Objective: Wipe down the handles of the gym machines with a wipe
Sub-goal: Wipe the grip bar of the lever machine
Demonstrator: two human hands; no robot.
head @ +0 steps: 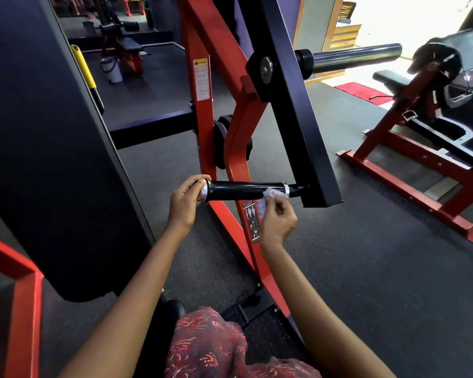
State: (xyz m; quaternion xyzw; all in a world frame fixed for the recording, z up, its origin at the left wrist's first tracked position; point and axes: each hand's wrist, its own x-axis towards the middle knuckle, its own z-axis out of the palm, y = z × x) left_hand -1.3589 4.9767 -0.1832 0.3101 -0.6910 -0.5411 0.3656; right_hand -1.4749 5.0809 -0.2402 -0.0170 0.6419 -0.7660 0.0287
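A: Head view, frame centre: my left hand (185,199) curls over the free end of the handle (241,190), fingers wrapped round its silver end cap (204,190).

B: And the other one?

A: My right hand (277,218) sits just below the handle's far end, right of centre. Its grip is pinching the wipe (271,193), thumb and fingers bunched on it.

B: Where exactly is the wipe?

A: Crumpled against the underside of the handle, touching it just beside the silver collar (286,188). A loose tail of it hangs down in front of my fingers.

B: How does the handle lie?

A: Roughly level, black and glossy, running from my left hand across to the black arm (292,105), which slants down from the top of the frame.

B: What is behind it?

A: Red frame (202,132), with a warning label (201,79) on the upright in the upper middle and a second sticker (253,221) low down, just left of my right wrist. A big dark pad (47,145) fills the left side.

B: Anything else around?

A: A chrome sleeve (355,57) sticks out toward the upper right. A red bench (426,137) stands at the right on the dark floor (366,268), well apart from me. A white bucket (111,69) sits far back, upper left. My patterned red clothing (210,347) shows at the bottom edge.
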